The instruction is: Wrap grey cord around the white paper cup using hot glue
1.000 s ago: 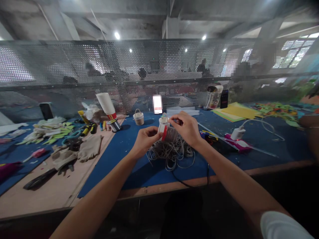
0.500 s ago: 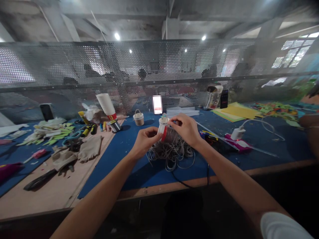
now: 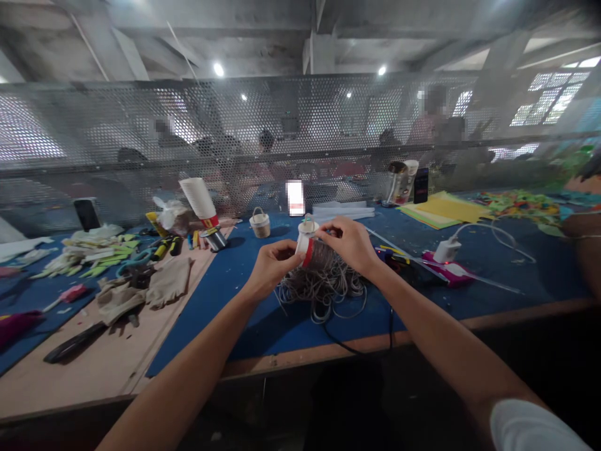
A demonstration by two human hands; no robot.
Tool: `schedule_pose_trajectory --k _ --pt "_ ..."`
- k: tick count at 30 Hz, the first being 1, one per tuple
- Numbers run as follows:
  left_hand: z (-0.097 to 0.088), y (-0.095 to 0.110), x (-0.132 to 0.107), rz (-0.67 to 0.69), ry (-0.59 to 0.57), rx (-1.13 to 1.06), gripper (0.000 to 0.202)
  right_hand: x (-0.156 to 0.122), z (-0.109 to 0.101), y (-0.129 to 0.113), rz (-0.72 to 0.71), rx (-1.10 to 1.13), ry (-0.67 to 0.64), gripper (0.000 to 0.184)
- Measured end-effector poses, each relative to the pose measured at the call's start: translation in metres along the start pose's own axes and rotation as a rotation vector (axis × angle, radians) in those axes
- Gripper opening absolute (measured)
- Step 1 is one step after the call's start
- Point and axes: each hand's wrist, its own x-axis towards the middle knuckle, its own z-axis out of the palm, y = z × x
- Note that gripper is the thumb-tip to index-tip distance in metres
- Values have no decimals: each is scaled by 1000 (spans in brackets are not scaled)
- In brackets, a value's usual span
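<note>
My left hand [image 3: 277, 266] is closed on a small white paper cup [image 3: 305, 241] with a red band, holding it tilted above the table. At the cup's right edge, my right hand [image 3: 347, 241] has its thumb and forefinger pinched together. What lies between those fingers is too small to make out. Directly below and behind both hands sits a loose heap of grey-brown cord [image 3: 323, 285]. A small cord-wrapped basket [image 3: 260, 223] with a handle stands upright beyond my left hand.
To the left are a tilted stack of paper cups [image 3: 200, 197], work gloves [image 3: 166, 282], scissors [image 3: 134, 263] and fabric strips. On the right lie a white charger [image 3: 446, 252], a glue stick [image 3: 488, 283] and yellow sheets [image 3: 436, 210]. A perforated metal screen [image 3: 328, 125] rises behind the table [image 3: 225, 275].
The cup has turned slightly in my left hand, so its red band sits at a different slant. My right hand stays pinched beside it, nearly unmoved.
</note>
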Motion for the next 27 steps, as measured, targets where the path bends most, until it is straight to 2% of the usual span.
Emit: schedule_pose_trajectory --k 12,27 --pt "-2 -1 0 -13 -8 -7 23 -4 -3 -5 -90 17 121 12" --pt "-2 -2 0 -33 -39 -95 19 -3 1 1 -27 14 33 13"
